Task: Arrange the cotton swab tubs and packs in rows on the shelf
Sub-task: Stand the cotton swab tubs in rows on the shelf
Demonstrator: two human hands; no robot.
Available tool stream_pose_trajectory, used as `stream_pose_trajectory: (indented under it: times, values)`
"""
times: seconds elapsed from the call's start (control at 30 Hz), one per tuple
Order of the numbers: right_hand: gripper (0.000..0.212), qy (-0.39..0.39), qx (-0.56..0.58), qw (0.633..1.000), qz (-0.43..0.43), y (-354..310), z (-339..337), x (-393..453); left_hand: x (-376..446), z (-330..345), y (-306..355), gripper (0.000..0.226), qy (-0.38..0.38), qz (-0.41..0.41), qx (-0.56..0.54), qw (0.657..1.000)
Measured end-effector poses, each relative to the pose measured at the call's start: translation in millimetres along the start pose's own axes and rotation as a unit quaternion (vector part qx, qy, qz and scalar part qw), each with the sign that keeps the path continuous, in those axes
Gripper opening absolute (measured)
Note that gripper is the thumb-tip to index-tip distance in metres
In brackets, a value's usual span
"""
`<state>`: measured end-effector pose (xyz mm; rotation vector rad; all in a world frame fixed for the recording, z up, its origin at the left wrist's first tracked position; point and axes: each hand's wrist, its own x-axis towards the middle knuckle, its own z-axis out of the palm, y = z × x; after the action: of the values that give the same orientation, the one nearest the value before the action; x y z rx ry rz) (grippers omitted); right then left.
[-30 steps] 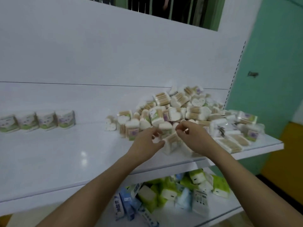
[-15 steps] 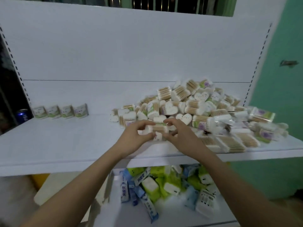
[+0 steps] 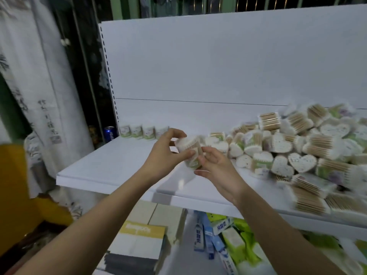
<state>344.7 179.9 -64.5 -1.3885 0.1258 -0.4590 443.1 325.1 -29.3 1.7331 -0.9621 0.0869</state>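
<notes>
Tub in hand: a round clear plastic tub of wooden-stick cotton swabs with a green label (image 3: 189, 153) is held tilted above the white shelf board (image 3: 111, 165), between both our hands and well left of the heap.
Left hand: our left hand (image 3: 164, 155) has thumb and fingers (image 3: 178, 133) curled round the tub's left side and top.
Right hand: our right hand (image 3: 216, 169) pinches the tub's right side with its fingertips; the palm faces up.
Row so far: four small white tubs with green labels (image 3: 143, 131) stand side by side at the far left, against the white back panel (image 3: 218, 66).
Heap: the loose pile of heart-shaped tubs and flat swab packs (image 3: 297, 153) covers the right part of the shelf.
Step, as we judge it: carrying this tub left to extend the row.
Doing it well: we should turn the tub upright, label towards us, and let one hand take it fully before the other lets go.
Placing: we should set it down just beside the rightmost tub of the row, in line with it, without nudging the neighbours.
Risk: the view is blurred, so we cannot tell how firm the pinch is; a smooth tilted tub could slip.
</notes>
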Motion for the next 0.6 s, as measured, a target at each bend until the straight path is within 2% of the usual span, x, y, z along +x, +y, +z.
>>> stream_pose_trajectory:
  times: [0.13,0.23,0.3,0.43,0.53,0.6]
  values:
    - [0.023,-0.033,-0.013,0.998,0.061,17.7,37.0,40.2,17.5,-31.1,-36.3,0.031,0.022,-0.022,0.053,0.998]
    - [0.020,-0.039,-0.115,0.988,0.098,35.4,54.5,75.9,37.7,-53.7,-68.4,0.031,0.037,-0.031,0.077,0.996]
    - [0.024,-0.022,-0.223,0.970,0.090,48.2,64.3,99.6,52.5,-65.5,-91.5,0.031,0.043,-0.035,0.079,0.995]
    - [0.030,-0.021,-0.485,0.874,0.023,68.5,77.1,146.7,84.2,-73.7,-131.7,0.028,0.043,-0.024,0.100,0.994]
    - [0.038,-0.026,-0.580,0.814,0.005,80.6,75.4,167.5,109.3,-65.9,-151.5,0.027,0.021,0.002,0.122,0.992]
    - [0.039,-0.018,-0.617,0.787,0.003,86.6,70.3,169.5,126.4,-55.9,-159.3,0.028,-0.009,0.023,0.135,0.990]
